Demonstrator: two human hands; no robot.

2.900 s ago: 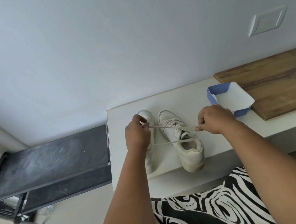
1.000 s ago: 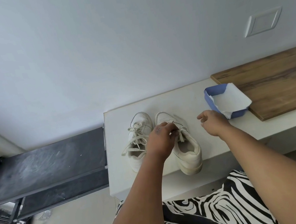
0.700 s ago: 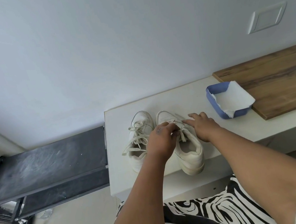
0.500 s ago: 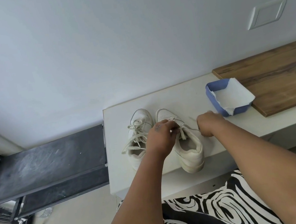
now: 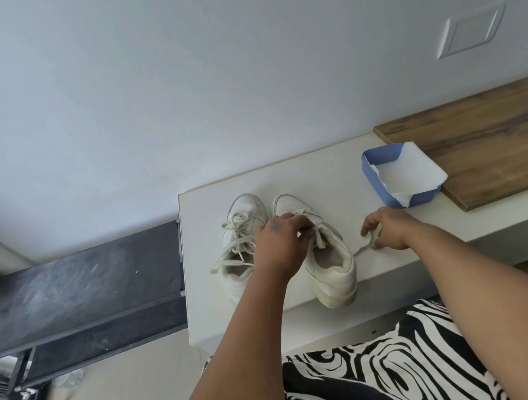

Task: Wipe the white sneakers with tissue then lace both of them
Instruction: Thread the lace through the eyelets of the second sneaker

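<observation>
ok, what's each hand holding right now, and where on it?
Right hand pinches the loose lace end lying beside the right sneaker. Left hand grips that sneaker's laces at the tongue; exact hold hidden.

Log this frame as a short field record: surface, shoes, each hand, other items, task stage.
surface: white ledge against the wall
left sneaker: laced, lace ends loose
right sneaker: heel over the ledge's front edge
left hand: grips the laces on the right sneaker
right hand: holds a lace end pulled out to the side of the right sneaker
blue tray: holds tissue, beside a wooden board
stage: lacing the right sneaker, not yet tied
</observation>
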